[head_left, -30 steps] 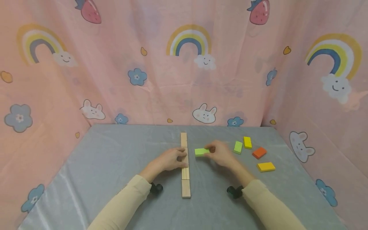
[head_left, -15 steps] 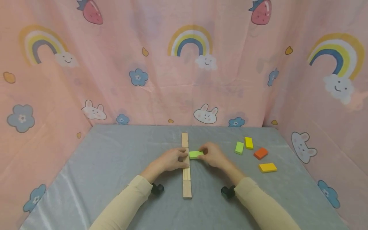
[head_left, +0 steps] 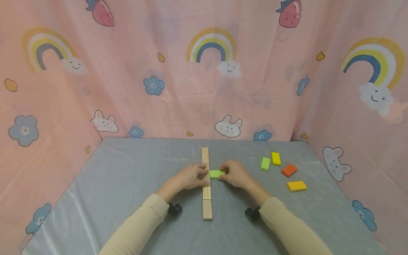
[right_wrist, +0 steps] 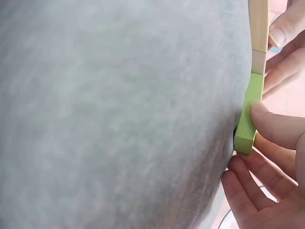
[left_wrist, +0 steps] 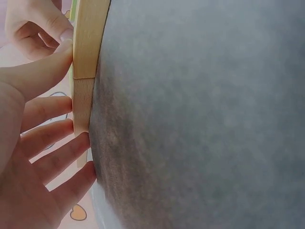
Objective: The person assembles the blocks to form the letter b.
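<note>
A straight row of plain wooden blocks [head_left: 207,209] lies flat on the grey cloth, running away from me. From the left side, my left hand [head_left: 189,176] rests its thumb and fingertips on the middle of this row; the left wrist view shows those fingers fairly straight, the thumb pressing a block's edge. On the row's other side a light green block [head_left: 215,174] lies crosswise, its left end against the wood. My right hand [head_left: 236,173] pinches its right end between thumb and fingers. In the right wrist view the green block [right_wrist: 247,119] meets a wooden block end-on.
Loose on the right are another green block [head_left: 265,164], a yellow block [head_left: 276,158], an orange-red block [head_left: 289,170] and a darker yellow block [head_left: 296,186]. A pink patterned curtain [head_left: 178,106] surrounds the back and sides of the grey table [head_left: 134,156].
My right hand has carried the green block leftward until it met the wooden row, then slid it slightly toward me. My left hand has stayed on the row.
</note>
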